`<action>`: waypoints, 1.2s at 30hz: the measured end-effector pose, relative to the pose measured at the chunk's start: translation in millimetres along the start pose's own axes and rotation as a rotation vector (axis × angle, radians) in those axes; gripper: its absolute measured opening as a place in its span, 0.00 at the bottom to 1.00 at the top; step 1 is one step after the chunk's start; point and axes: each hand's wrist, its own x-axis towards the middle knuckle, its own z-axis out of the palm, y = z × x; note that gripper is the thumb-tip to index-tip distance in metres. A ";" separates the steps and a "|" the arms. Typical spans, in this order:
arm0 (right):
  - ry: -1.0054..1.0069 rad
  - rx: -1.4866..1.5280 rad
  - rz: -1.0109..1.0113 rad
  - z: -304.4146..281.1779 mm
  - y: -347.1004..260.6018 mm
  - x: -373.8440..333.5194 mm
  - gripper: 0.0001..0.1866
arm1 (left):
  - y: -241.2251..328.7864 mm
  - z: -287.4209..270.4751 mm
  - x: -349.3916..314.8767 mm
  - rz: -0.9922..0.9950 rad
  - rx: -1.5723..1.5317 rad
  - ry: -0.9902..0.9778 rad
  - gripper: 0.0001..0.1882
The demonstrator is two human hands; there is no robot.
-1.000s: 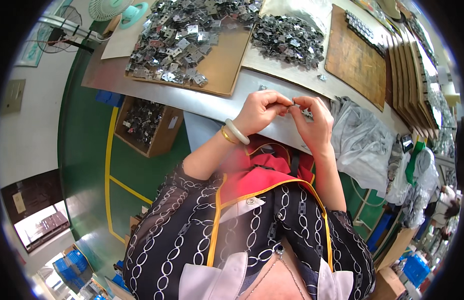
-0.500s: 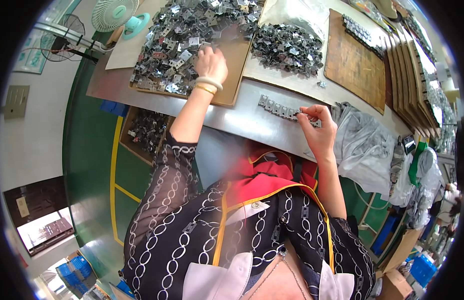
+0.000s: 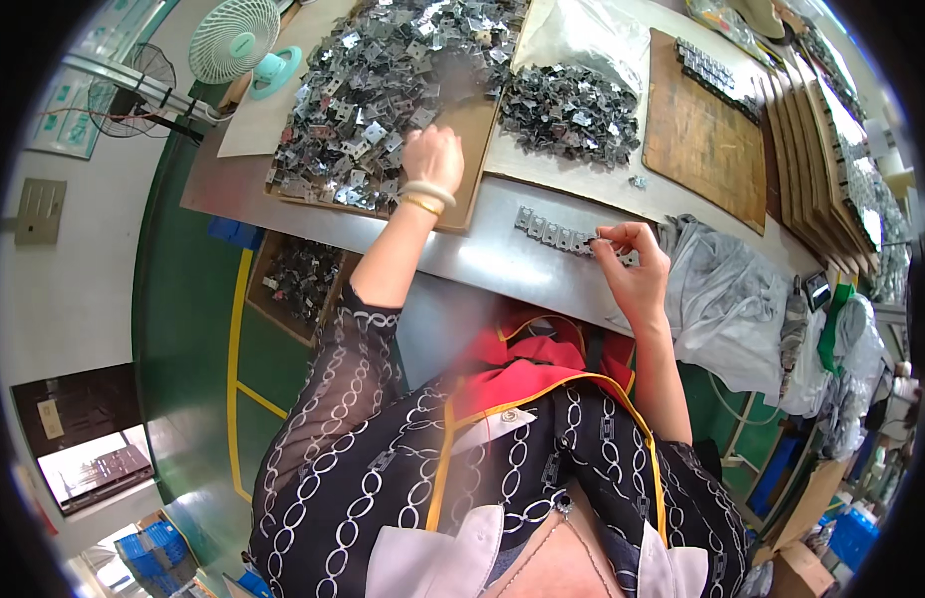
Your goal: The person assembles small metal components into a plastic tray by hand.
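My left hand [image 3: 434, 159] is at the near right edge of a large heap of small bent metal brackets [image 3: 343, 110], which lies in a shallow cardboard tray [image 3: 460, 211]. Its fingers curl downward and close together; what they hold, if anything, is hidden. To the right, my right hand [image 3: 637, 261] pinches a small metal piece between thumb and forefinger. That piece is at the right part of a neat row of silvery metal parts [image 3: 549, 230] along the near side of the steel tabletop [image 3: 472, 257]. The fingers cover some of the row.
A second heap of dark metal pieces [image 3: 572, 115] sits beyond the row, near a clear plastic bag [image 3: 602, 40]. Farther right are a wooden board [image 3: 701, 149], stacked boards [image 3: 806, 159] and a grey cloth [image 3: 726, 299]. A fan [image 3: 233, 42] stands back left; a parts box [image 3: 295, 284] is below.
The whole view has shifted slightly. My left hand has drawn a little toward me along the heap's edge, its fingers more curled. My right hand stays pinching at the row.
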 end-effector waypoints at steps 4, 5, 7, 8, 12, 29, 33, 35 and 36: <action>0.020 0.005 0.042 -7.7 9.5 -6.3 0.09 | 6.2 -12.1 -19.8 0.083 -0.246 0.107 0.09; 0.018 0.007 0.043 -9.3 11.0 -6.3 0.09 | 4.5 -20.4 -16.8 0.038 -0.361 0.017 0.11; 0.024 0.047 0.069 -12.7 13.3 -6.5 0.09 | 3.6 -21.1 -14.2 -0.047 -0.472 -0.049 0.18; 0.019 0.053 0.061 -11.4 10.5 -4.4 0.09 | -6.7 -14.8 -11.5 -0.053 -0.466 -0.041 0.18; 0.040 0.034 0.023 -6.1 5.7 -2.7 0.09 | -21.2 -8.6 -8.8 0.049 -0.341 -0.222 0.23; 0.069 0.230 0.298 16.0 7.2 9.8 0.14 | 68.8 -59.5 -78.1 0.042 -1.158 0.041 0.16; 0.160 0.291 0.238 27.7 -0.9 12.2 0.15 | 101.5 -70.0 -100.0 0.143 -1.053 0.053 0.16; 0.186 0.220 0.179 32.1 -6.0 6.8 0.15 | 111.9 -68.1 -107.3 0.147 -1.072 0.042 0.17; 0.209 0.159 0.108 34.6 -7.8 4.6 0.15 | 115.5 -66.8 -110.1 0.152 -1.080 0.043 0.17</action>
